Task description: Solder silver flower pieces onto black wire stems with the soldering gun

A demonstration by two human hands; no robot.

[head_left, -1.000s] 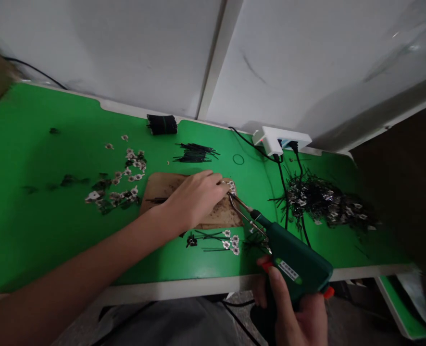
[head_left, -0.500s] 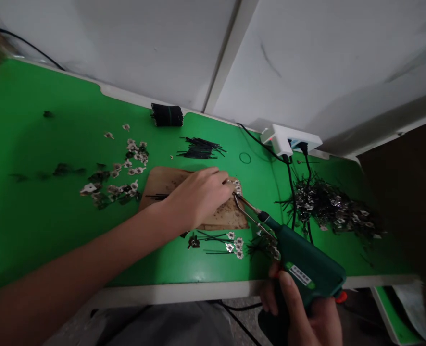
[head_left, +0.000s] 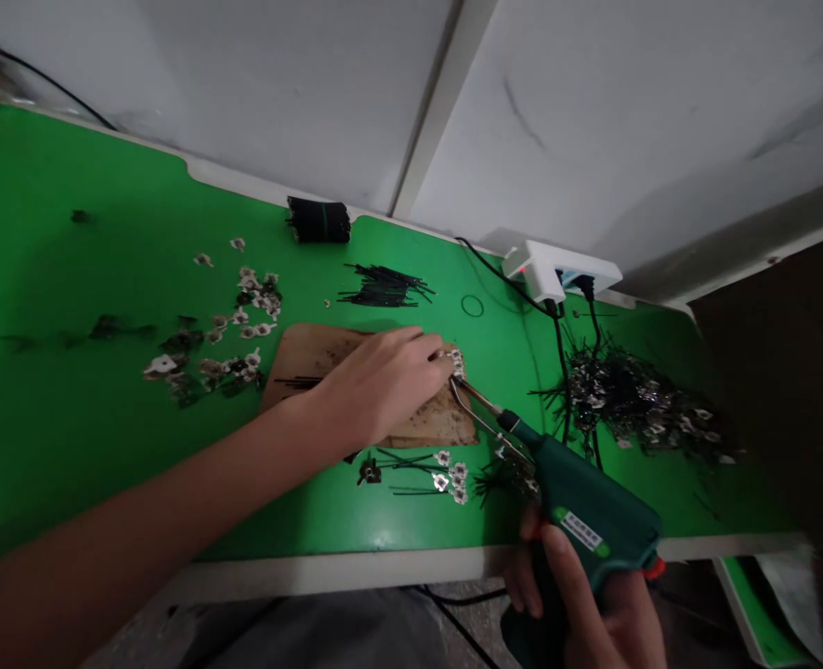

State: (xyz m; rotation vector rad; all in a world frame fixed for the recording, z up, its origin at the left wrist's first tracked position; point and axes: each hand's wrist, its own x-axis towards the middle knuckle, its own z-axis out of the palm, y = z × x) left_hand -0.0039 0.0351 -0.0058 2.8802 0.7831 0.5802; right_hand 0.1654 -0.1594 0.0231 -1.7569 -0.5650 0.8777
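My right hand (head_left: 585,595) wraps around the handle of a dark green soldering gun (head_left: 596,511). Its metal tip and curved feed tube point up-left to small silver metal parts (head_left: 457,362) at the right end of a stained wooden board (head_left: 356,344). Over that board lies my left hand (head_left: 390,386), fingers bent and pressed together right by the tip. What they pinch is hidden under them. Short black wires (head_left: 298,382) show on the board left of my wrist. In front of the board, more wires and silver parts (head_left: 459,472) rest on the green table.
Loose metal parts (head_left: 258,295) are scattered at the left. Behind the board are a pile of black wires (head_left: 387,286) and a banded wire bundle (head_left: 320,221). A white power strip (head_left: 565,269) with cords and a large heap of wired parts (head_left: 641,400) occupy the right.
Both hands and the soldering gun hold nearly the same place. The view has shifted slightly, so the items at the left appear a little further left.
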